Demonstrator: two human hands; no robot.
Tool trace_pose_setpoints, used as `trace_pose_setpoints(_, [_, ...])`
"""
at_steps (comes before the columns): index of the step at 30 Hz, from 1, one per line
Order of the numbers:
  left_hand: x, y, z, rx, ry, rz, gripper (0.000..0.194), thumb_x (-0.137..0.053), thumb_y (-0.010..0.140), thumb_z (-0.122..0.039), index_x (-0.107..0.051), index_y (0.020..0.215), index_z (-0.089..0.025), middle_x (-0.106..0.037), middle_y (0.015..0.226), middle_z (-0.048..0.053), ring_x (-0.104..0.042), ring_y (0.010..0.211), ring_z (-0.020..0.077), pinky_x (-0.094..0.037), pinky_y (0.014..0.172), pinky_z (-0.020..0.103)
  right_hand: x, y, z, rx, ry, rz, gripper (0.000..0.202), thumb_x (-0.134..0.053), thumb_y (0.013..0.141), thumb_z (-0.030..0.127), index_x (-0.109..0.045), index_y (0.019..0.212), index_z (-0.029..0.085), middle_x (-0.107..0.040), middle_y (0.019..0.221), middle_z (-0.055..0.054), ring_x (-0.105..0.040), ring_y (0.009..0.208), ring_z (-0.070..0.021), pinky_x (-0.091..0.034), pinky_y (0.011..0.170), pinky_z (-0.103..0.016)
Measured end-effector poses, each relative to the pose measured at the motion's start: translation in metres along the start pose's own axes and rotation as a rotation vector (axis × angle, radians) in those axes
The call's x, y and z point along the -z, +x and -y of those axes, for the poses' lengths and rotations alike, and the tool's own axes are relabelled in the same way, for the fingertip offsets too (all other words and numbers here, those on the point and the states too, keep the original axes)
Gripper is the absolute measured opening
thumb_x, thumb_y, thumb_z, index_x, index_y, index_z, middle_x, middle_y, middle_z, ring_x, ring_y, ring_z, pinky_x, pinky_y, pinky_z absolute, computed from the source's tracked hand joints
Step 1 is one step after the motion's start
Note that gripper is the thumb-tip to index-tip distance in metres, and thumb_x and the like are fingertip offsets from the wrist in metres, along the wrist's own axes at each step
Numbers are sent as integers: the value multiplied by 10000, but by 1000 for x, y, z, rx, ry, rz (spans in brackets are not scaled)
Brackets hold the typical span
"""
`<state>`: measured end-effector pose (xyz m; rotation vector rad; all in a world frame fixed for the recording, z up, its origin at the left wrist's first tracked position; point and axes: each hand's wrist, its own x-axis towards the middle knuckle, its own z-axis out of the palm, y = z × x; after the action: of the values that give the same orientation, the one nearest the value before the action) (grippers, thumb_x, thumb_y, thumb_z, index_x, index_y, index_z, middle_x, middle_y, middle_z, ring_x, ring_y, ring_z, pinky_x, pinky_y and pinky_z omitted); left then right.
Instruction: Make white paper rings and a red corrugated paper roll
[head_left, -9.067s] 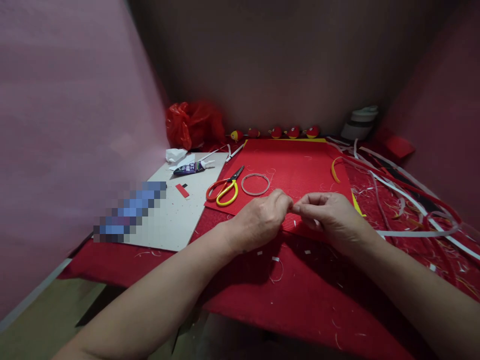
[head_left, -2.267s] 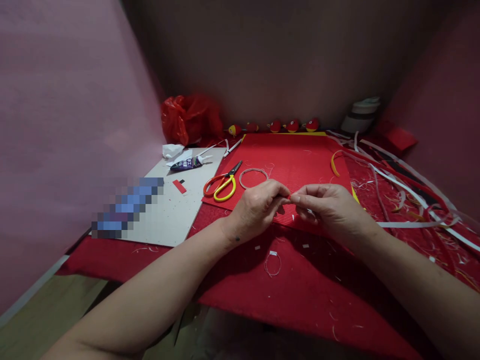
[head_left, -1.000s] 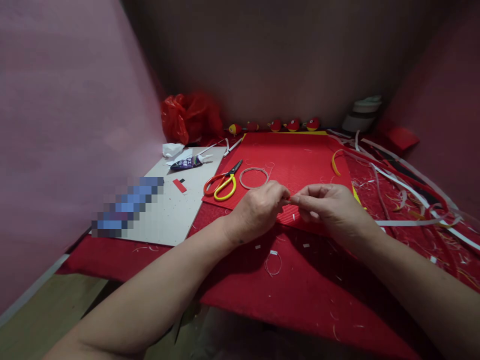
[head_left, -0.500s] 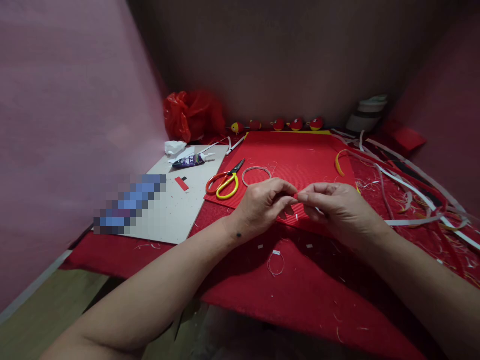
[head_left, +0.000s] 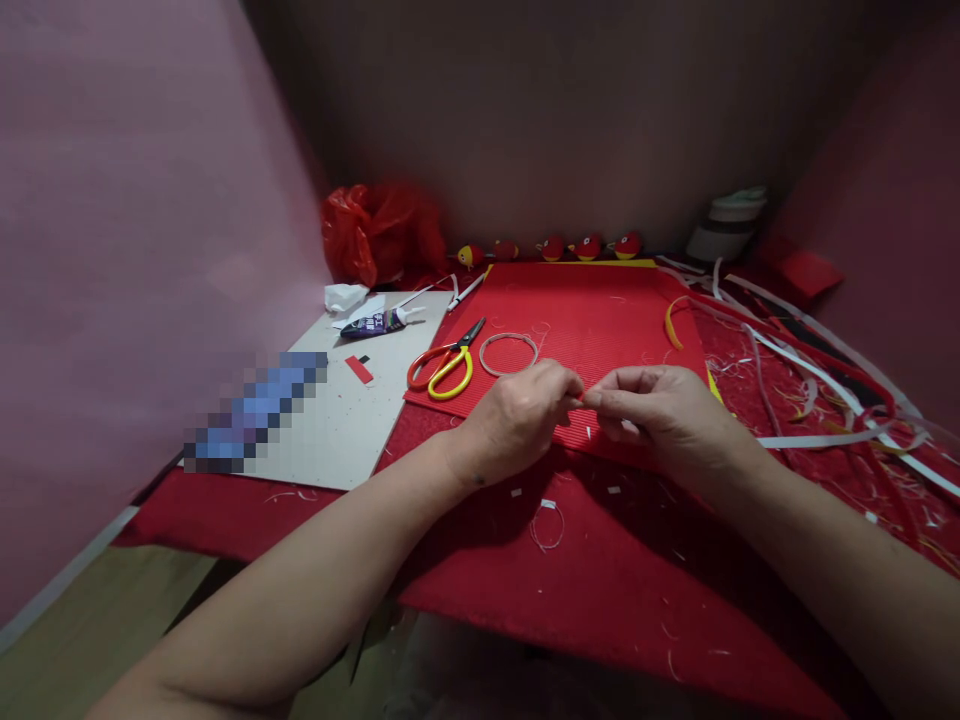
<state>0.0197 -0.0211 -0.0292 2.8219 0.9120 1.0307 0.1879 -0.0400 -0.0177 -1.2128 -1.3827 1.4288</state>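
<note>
A small red piece [head_left: 580,397], just right of the frame's centre and a little below mid-height, is caught between the fingertips of both hands, above the near part of a red corrugated sheet [head_left: 592,320]. The left hand [head_left: 517,412] meets it from the left with the fingers curled round, so its pads are hidden; the right hand [head_left: 667,410] meets it from the right, thumb and forefinger pinched together. Both grips look closed on the piece, and neither hand is clearly nearer, since it sits right where their tips meet. What shows of it seems to run sideways from one pinch to the other, but too little is exposed to tell its long axis. Just beyond the left hand, a pale ring [head_left: 501,373] lies flat on the sheet, with scissors [head_left: 463,345] to its left, blades pointing to the upper right. Further out, at the left of the frame, a grey board [head_left: 330,430] carries a glue tube [head_left: 373,324]. A row of small bird figures [head_left: 589,248] lines the sheet's far edge. White strips [head_left: 817,440] spread across the right side, and a thin loop [head_left: 549,549] lies on the red cloth [head_left: 540,620] below the hands.
</note>
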Motion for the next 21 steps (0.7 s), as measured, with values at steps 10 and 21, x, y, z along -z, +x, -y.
trace_pose_setpoints(10, [1,-1,-2,-50,119,67,105,-392,854,-104,-491,824,-120,-543,728,30,-512,637,94,-456,577,210,-1,0,-4,0,37,-6,240,-655,662,310,-524,521,166,-427,446,34,-312,415,-66,-194,421,-245])
trace_pose_setpoints(21, [3,3,-3,131,-343,-42,64,-461,840,-94,-519,831,-122,-569,685,2,-564,567,45,-475,566,168,4,4,-5,19,144,54,176,-650,691,277,-578,582,158,-508,492,22,-371,440,-66,-248,449,-231])
